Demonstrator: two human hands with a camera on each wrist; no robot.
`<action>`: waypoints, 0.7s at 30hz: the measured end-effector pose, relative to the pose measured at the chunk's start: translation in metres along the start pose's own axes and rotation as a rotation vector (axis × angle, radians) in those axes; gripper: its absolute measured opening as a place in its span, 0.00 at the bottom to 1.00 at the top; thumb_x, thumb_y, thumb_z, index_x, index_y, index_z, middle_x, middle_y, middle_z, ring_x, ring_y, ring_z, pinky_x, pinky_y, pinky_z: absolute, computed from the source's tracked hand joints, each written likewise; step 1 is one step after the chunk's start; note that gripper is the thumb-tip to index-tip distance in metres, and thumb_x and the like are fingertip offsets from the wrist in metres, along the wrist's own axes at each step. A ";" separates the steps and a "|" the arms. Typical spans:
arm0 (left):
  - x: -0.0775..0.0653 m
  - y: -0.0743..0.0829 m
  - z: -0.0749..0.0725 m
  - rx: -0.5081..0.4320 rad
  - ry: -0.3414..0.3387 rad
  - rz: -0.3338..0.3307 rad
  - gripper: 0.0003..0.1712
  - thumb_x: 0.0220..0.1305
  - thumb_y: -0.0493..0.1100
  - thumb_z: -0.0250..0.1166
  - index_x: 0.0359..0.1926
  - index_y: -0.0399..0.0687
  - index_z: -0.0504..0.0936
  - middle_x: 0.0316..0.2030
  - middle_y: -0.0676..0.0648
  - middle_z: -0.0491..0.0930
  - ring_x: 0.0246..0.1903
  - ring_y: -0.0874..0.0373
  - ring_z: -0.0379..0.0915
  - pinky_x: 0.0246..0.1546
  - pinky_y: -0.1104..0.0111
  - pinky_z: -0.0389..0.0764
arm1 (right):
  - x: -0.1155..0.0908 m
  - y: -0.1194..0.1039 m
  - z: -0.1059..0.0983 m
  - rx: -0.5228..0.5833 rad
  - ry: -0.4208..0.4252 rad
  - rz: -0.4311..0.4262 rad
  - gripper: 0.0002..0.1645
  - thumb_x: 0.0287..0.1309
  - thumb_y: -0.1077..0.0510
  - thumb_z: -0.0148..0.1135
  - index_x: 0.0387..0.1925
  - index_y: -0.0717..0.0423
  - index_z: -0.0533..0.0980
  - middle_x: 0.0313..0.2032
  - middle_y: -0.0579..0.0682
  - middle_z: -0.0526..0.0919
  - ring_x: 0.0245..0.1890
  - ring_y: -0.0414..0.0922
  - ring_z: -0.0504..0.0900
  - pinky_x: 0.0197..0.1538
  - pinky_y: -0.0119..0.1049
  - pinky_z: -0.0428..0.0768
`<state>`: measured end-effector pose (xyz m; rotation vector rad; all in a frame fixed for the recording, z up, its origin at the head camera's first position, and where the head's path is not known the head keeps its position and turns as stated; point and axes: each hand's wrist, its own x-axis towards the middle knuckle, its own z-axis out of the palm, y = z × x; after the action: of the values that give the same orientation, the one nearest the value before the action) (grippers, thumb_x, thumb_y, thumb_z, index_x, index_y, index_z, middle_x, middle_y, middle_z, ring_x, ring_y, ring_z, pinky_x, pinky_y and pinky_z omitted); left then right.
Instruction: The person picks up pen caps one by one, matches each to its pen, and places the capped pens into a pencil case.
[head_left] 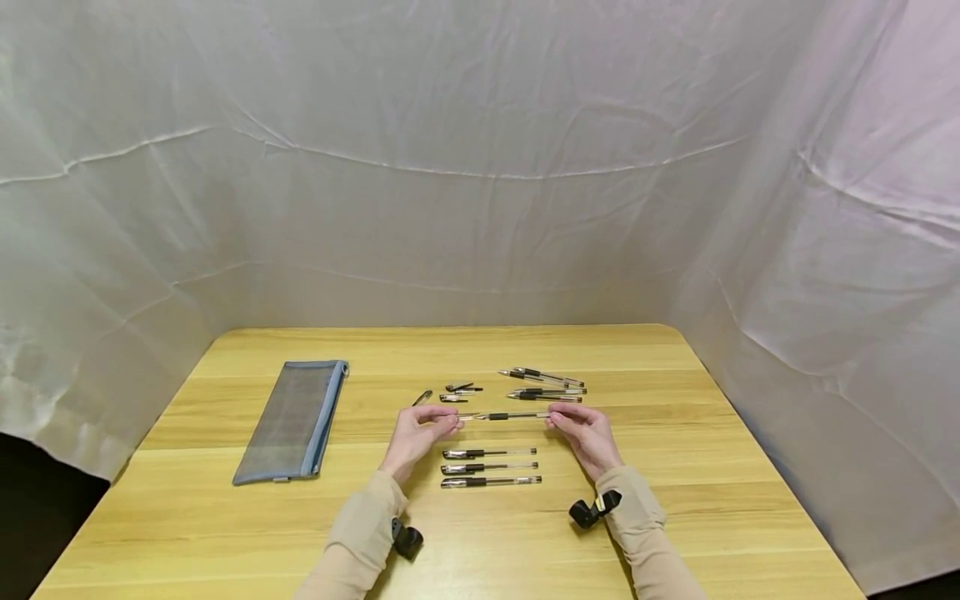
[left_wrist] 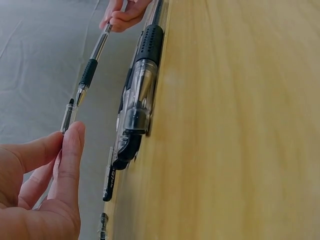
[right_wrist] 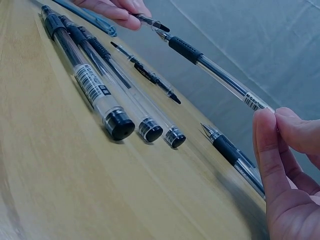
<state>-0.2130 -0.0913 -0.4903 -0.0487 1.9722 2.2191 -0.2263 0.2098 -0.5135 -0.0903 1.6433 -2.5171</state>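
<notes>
Between the thumb and fingers of my left hand [head_left: 422,432] is a clear pen cap [left_wrist: 68,116], its mouth facing right. My right hand [head_left: 587,429] pinches the back end of an uncapped gel pen [right_wrist: 215,72] with a black grip and a barcode label. The pen's metal tip points left, right at the cap's mouth. Both are held above the table, roughly in one line. Below them in the head view lie three capped pens [head_left: 491,467] in a row, side by side.
Several uncapped pens [head_left: 547,393] lie behind my right hand, and several loose caps [head_left: 459,392] behind my left. A grey mesh pouch with blue edges [head_left: 288,421] lies at the left of the wooden table [head_left: 712,500]. Pale cloth [head_left: 465,208] hangs around the table's back and sides.
</notes>
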 end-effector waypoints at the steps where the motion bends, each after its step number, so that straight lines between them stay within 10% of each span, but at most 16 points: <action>1: 0.000 0.000 0.000 0.002 -0.002 0.000 0.19 0.63 0.26 0.64 0.55 0.23 0.77 0.40 0.39 0.87 0.42 0.49 0.88 0.51 0.62 0.86 | 0.000 0.000 0.000 0.000 -0.001 -0.001 0.19 0.62 0.76 0.59 0.37 0.52 0.86 0.38 0.48 0.89 0.36 0.39 0.89 0.49 0.31 0.87; 21: -0.002 0.002 0.007 -0.002 -0.032 0.004 0.19 0.63 0.25 0.63 0.56 0.22 0.77 0.40 0.38 0.86 0.42 0.50 0.88 0.52 0.62 0.86 | 0.000 0.002 0.003 -0.007 -0.020 -0.008 0.18 0.62 0.75 0.60 0.37 0.51 0.86 0.37 0.47 0.90 0.37 0.40 0.89 0.49 0.31 0.87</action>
<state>-0.2103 -0.0853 -0.4877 -0.0100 1.9555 2.2100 -0.2259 0.2063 -0.5143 -0.1234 1.6479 -2.5077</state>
